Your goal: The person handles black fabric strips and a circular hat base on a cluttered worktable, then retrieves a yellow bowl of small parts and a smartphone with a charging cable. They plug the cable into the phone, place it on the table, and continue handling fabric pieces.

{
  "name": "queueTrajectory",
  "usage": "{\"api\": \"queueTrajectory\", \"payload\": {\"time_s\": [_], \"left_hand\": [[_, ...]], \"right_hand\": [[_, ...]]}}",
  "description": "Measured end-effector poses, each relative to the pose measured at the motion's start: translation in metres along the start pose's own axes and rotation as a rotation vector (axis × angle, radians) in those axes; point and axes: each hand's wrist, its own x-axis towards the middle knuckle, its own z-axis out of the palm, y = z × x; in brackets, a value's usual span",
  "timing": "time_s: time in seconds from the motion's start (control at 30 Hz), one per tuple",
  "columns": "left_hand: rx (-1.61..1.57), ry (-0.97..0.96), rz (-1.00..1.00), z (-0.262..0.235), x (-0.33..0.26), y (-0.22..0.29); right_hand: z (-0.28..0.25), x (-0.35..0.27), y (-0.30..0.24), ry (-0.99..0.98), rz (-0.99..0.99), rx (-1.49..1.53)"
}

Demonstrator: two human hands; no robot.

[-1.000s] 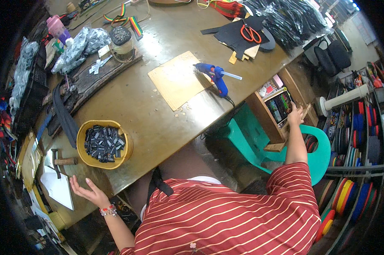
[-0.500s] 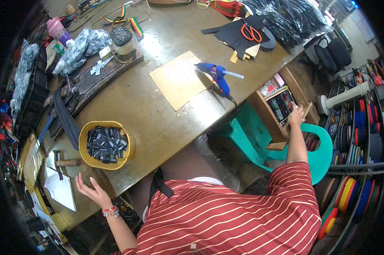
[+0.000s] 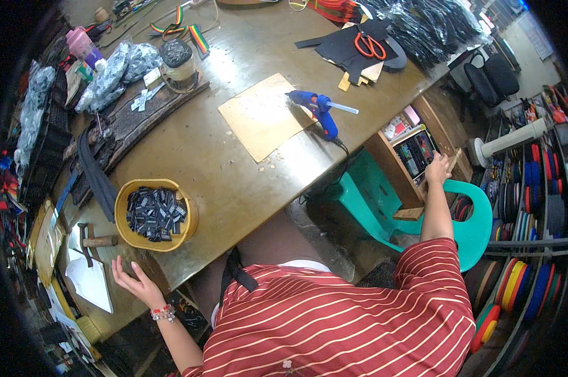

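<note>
My left hand (image 3: 138,283) is open, palm up and fingers apart, holding nothing. It hovers by the table's near left edge, close to a hammer (image 3: 99,241) and white paper (image 3: 90,283). Just beyond it stands a yellow tub (image 3: 193,217) of small black pieces. On the right, my right hand (image 3: 437,169) closes over the front panel of a pulled-out wooden drawer (image 3: 377,154). Inside lies a dark, flat item in a pale frame (image 3: 414,154); its kind is unclear. A blue glue gun (image 3: 321,110) with a clear glue stick rests on a cardboard sheet (image 3: 252,116).
A green plastic chair (image 3: 475,217) stands beneath the drawer. Red-handled scissors (image 3: 370,46) lie on black cloth at the far right. A lidded jar (image 3: 179,69) and plastic bags (image 3: 117,72) are at the back left. Shelves of coloured rolls (image 3: 516,286) line the right side.
My right hand has shifted slightly at the drawer's front, its fingers looking more curled. My left hand keeps its place.
</note>
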Motion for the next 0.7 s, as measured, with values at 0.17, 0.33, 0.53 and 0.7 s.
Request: {"api": "queueTrajectory", "payload": {"time_s": [0.17,0.33,0.53,0.7], "left_hand": [[-0.010,-0.004,0.013,-0.002,-0.001,0.002],[-0.081,0.003,-0.020,-0.002,0.001,0.007],[-0.176,-0.040,-0.074,0.001,0.006,0.009],[-0.258,0.027,-0.125,0.001,0.004,0.008]], "right_hand": [[0.021,0.019,0.028,0.337,0.240,0.270],[0.038,0.041,0.079,-0.178,0.319,0.319],[0.037,0.048,0.054,-0.297,0.367,1.081],[0.012,0.072,-0.031,-0.283,0.338,1.153]]}}
